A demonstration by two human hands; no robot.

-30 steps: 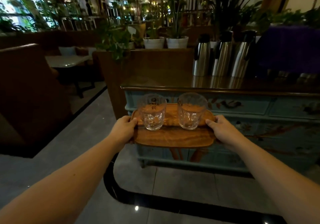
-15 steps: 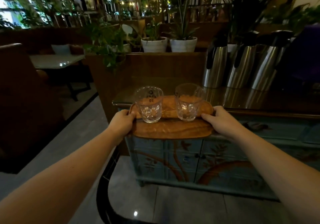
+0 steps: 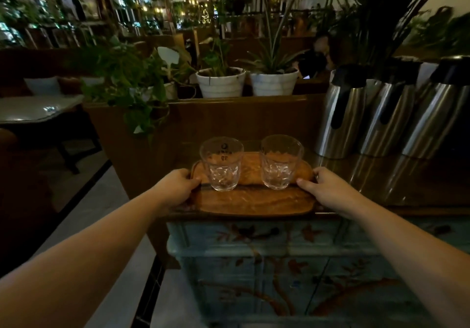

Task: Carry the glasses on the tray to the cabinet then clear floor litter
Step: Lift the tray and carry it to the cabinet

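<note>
A wooden tray (image 3: 250,200) lies at the front left corner of the blue painted cabinet (image 3: 274,259), on its dark top. Two clear patterned glasses stand upright on it: the left glass (image 3: 222,163) bears a dark print, the right glass (image 3: 280,162) is plain. My left hand (image 3: 176,184) grips the tray's left end and my right hand (image 3: 324,186) grips its right end. No floor litter shows in this view.
Three steel thermos jugs (image 3: 381,114) stand on the cabinet top to the right of the tray. A wooden partition (image 3: 241,119) with white plant pots (image 3: 220,82) rises behind. A dining table (image 3: 38,110) and dark seats are at left, grey floor (image 3: 84,213) below.
The tray has moved forward over the cabinet and now lies on its top near the front left corner. Both hands still hold its ends. The cabinet has come closer in view.
</note>
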